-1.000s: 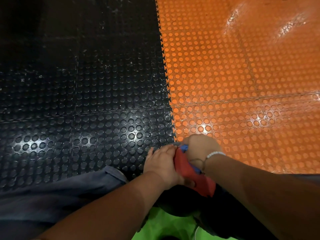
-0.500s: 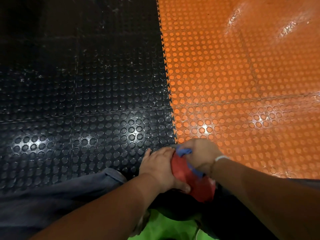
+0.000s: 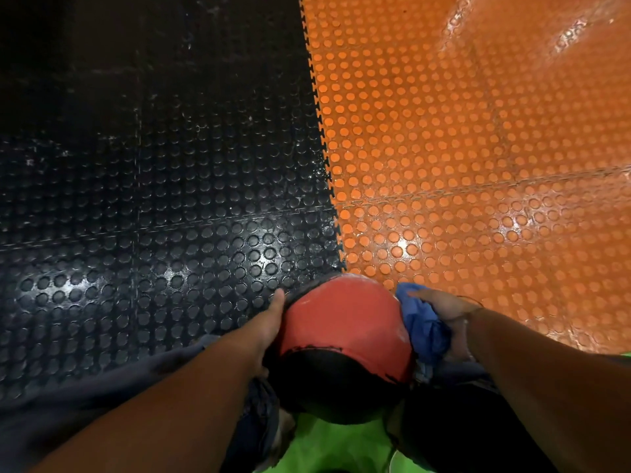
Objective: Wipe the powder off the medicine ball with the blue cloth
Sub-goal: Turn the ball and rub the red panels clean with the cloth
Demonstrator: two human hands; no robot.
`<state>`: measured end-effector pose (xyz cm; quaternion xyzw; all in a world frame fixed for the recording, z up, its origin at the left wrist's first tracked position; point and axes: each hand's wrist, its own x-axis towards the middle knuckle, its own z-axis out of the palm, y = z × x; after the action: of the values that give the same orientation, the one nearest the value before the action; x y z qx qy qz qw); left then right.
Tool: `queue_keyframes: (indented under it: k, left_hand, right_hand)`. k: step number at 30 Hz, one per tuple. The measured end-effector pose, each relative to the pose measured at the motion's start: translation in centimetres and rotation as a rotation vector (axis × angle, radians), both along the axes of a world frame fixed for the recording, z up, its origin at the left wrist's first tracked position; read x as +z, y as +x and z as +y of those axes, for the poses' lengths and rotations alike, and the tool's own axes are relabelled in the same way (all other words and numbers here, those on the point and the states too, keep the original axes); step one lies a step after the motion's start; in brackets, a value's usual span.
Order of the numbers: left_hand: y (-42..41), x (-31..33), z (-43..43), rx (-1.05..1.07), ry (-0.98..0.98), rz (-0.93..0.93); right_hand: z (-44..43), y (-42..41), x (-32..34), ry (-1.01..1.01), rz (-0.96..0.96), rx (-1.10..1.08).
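Medicine ball (image 3: 341,322), red top panel with a black panel nearer the person, sits between the two grips and touches both. Left grip (image 3: 269,324) is flat against the ball's left side with the fingers straight, pressing and not curled round anything. Right grip (image 3: 449,317) clutches the bunched blue cloth (image 3: 421,324), thumb lying over the top of it. The cloth is sandwiched between this grip and the ball's right side and touches the red panel. A pale whitish smear shows on the red skin just beside the cloth, with another faint one at the ball's far edge.

Beyond the left grip lies black studded floor tile (image 3: 170,199), and beyond the right grip orange studded floor tile (image 3: 478,165). The jagged seam between them runs away from the ball. A grey trouser leg (image 3: 85,404) lies under the left forearm. A green surface (image 3: 341,445) shows below the ball, nearest the person.
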<state>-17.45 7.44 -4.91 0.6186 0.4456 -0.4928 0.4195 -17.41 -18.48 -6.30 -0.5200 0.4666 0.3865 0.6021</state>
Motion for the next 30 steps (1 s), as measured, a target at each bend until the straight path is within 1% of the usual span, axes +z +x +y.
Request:
queue_keyframes:
  k: [2,5,8,13,19,24,27,30]
  left_hand:
    - [-0.2,-0.4,0.3,0.020,-0.035,0.096]
    - [-0.2,-1.3,0.6,0.034,-0.064,0.135]
    - [0.2,-2.1,0.8,-0.026,-0.102,0.193]
    - [0.3,-3.3,1.2,-0.087,-0.111,0.247]
    - [0.8,-2.7,0.3,-0.002,-0.049,0.145]
    - [2.7,-2.2,0.2,0.115,-0.088,-0.027]
    - [4.2,-2.2,0.2,0.205,-0.135,-0.144]
    - [4.5,-2.4,0.2,0.238,-0.159,-0.206]
  right_hand:
    - [0.4,-0.3,-0.4,0.063,-0.023,-0.081]
    - [0.5,-0.3,-0.9,0.114,-0.031,-0.086]
    - [0.0,-0.7,-1.5,0.129,-0.038,-0.083]
    - [-0.1,-0.7,-2.3,0.130,0.037,-0.129]
    - [0.1,-0.2,-2.3,0.114,-0.022,-0.142]
    - [0.3,2.6,-1.0,0.117,-0.161,-0.097]
    - [0.5,5.4,-0.1,0.061,-0.275,-0.081]
    - [1.1,6.7,0.3,0.006,-0.305,-0.057]
